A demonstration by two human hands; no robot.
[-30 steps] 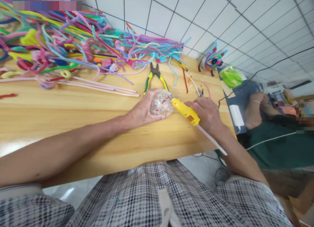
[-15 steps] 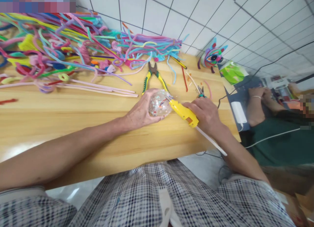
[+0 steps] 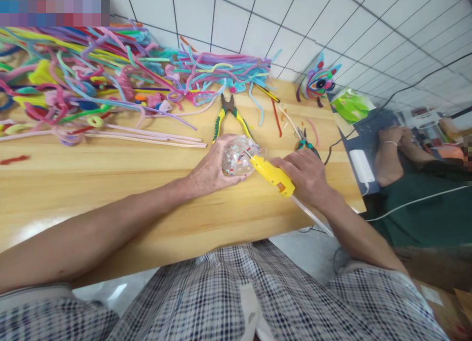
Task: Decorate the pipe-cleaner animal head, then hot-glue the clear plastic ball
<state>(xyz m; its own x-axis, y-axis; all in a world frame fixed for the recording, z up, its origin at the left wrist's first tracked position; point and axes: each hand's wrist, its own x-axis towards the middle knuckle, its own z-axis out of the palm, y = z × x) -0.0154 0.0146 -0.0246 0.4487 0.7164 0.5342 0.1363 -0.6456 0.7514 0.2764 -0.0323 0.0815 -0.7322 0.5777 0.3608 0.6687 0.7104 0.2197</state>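
Note:
My left hand (image 3: 214, 166) is wrapped round the left side of a clear ball (image 3: 238, 158) with small coloured specks, just above the wooden table. In my right hand (image 3: 308, 176) is a yellow glue gun (image 3: 273, 175), its metal nozzle pointing left at the ball's right side. A clear glue stick (image 3: 313, 216) juts from the back of the gun. Behind the ball lie pliers (image 3: 229, 107) with green and yellow handles, jaws facing away. Smaller pliers (image 3: 303, 140) lie just beyond my right hand.
Coloured pipe cleaners (image 3: 92, 85) are heaped along the back left of the table (image 3: 147, 223). A colourful animal figure (image 3: 319, 82) stands at the back right, near a green packet (image 3: 350, 105). Another person's forearms (image 3: 389, 156) rest at the far right, beside a white device (image 3: 361, 166).
The glue gun and my right hand have shifted slightly left, and the nozzle now overlaps more of the ball. My left hand keeps its hold, and the ball looks slightly turned.

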